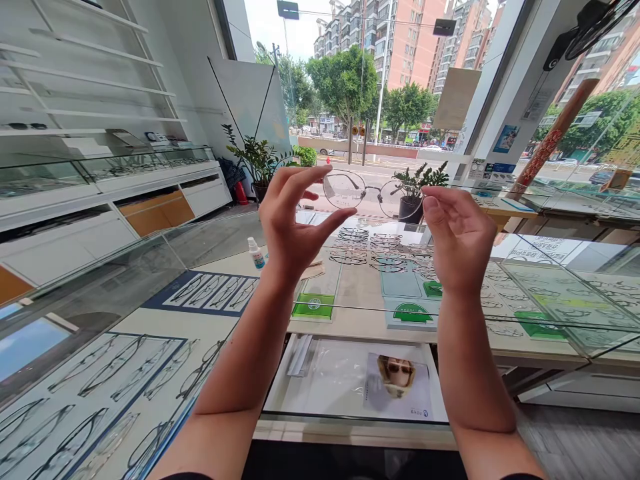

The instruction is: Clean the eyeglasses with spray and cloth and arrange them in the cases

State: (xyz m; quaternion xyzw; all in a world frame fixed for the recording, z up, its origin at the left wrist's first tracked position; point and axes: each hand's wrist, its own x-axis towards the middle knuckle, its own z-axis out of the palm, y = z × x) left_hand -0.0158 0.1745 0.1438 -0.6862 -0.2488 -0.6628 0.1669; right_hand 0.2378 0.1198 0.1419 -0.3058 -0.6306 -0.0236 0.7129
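Above the glass counter (350, 313), both hands are raised at window height with a pair of thin round-lens glasses (373, 192) held between them. Left hand (293, 223): thumb and fingers pinch the frame's left edge at the lens rim, remaining fingers curled loosely above it. Right hand (457, 233): fingers closed on the frame's right end; exact contact point is hidden behind the hand, so can't tell which part it grips. Glasses sit level, lenses facing the camera, well clear of the counter top, open air all around them. Below the glasses, under the counter glass: rows of displayed frames (373, 253) and green stands (313, 305). Small spray bottle (257, 254) stands on the counter, left of the left wrist, apart from it. Potted plant (415, 193) sits behind the glasses at the counter's far edge. Near edge of the counter runs just below both forearms.
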